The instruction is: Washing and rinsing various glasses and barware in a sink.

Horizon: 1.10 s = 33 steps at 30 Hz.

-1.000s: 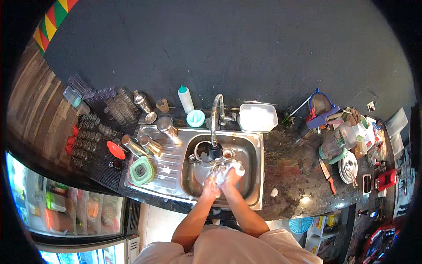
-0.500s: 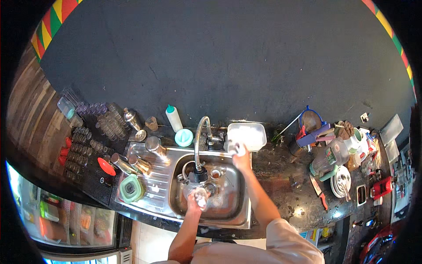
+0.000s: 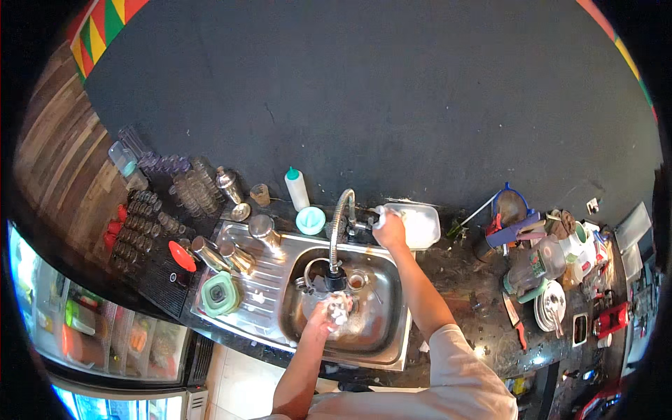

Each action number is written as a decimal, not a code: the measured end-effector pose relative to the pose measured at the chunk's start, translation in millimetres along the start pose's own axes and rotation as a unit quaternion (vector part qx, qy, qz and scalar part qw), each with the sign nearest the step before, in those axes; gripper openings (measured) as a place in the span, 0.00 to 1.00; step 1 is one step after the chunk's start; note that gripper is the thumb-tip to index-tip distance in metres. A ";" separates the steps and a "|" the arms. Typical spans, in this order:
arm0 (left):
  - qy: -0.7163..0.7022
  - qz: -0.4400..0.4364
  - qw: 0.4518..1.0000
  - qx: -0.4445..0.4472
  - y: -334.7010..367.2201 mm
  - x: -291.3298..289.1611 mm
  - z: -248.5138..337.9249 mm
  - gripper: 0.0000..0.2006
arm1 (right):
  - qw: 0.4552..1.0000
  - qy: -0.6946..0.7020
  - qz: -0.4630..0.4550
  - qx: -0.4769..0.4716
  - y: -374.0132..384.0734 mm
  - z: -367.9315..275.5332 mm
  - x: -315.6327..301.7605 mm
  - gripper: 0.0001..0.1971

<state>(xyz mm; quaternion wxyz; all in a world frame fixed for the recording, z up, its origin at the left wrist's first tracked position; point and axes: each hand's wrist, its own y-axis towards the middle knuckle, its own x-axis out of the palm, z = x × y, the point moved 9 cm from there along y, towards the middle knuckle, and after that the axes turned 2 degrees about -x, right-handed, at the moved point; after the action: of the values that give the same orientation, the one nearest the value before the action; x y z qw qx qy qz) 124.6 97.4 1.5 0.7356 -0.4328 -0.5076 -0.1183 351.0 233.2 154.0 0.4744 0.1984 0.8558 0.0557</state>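
Note:
Over the sink basin (image 3: 378,341), my left hand (image 3: 321,321) is closed round what looks like a clear glass (image 3: 339,308) coated in white suds. My right hand (image 3: 390,232) reaches to the back rim, right beside the tap (image 3: 360,226). Foam covers its curled fingers and hides what they grip, if anything. Between my hands hangs the coiled metal spout (image 3: 337,231) with its black head (image 3: 337,280). A small cup (image 3: 358,281) and a larger round vessel (image 3: 308,276) stand in the basin.
Metal tumblers (image 3: 238,257) and a green square container (image 3: 220,294) are on the drainboard. A white tub (image 3: 422,225) sits behind my right hand. To the right lie a red-handled knife (image 3: 516,322) and stacked plates (image 3: 550,306). Rows of glasses (image 3: 140,227) stand left.
My right hand has moved left from the white tub's front edge to the tap. My left hand stays over the basin with the sudsy glass. The whole view has shifted slightly.

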 end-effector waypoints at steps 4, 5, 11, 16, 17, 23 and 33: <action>0.044 0.012 0.999 0.018 -13.7 4.9 -1.4 0.12 | 0.991 -0.063 -0.119 0.006 6.9 -9.4 50.4 0.15; 0.052 0.031 0.998 0.010 -14.8 0.7 -3.5 0.12 | 0.992 -0.070 -0.102 0.006 1.4 -10.8 55.1 0.13; 0.303 0.013 0.950 0.081 -1.5 -13.9 13.9 0.17 | 0.982 -0.080 -0.169 0.005 -62.8 3.7 86.8 0.10; 0.325 0.069 0.936 0.119 2.9 -40.6 21.6 0.20 | 0.991 -0.021 0.081 -0.108 -41.7 -29.5 37.5 0.15; 0.320 0.061 0.937 0.127 3.4 -38.8 22.3 0.20 | 0.998 -0.020 0.031 -0.047 -27.1 -20.3 42.9 0.16; 0.374 0.043 0.903 0.207 -16.9 -16.4 34.0 0.19 | 0.994 -0.070 -0.065 0.047 -19.2 7.5 75.4 0.11; 0.564 0.074 0.737 0.365 -33.1 7.8 64.7 0.18 | 0.882 0.439 0.015 0.168 -157.1 -1.9 126.8 0.07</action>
<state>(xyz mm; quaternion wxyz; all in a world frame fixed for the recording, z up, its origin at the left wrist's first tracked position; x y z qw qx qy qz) 66.2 128.6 32.3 0.9952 -0.0208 0.0297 -0.0914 244.6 139.4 10.3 0.0086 0.2431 0.9700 -0.0003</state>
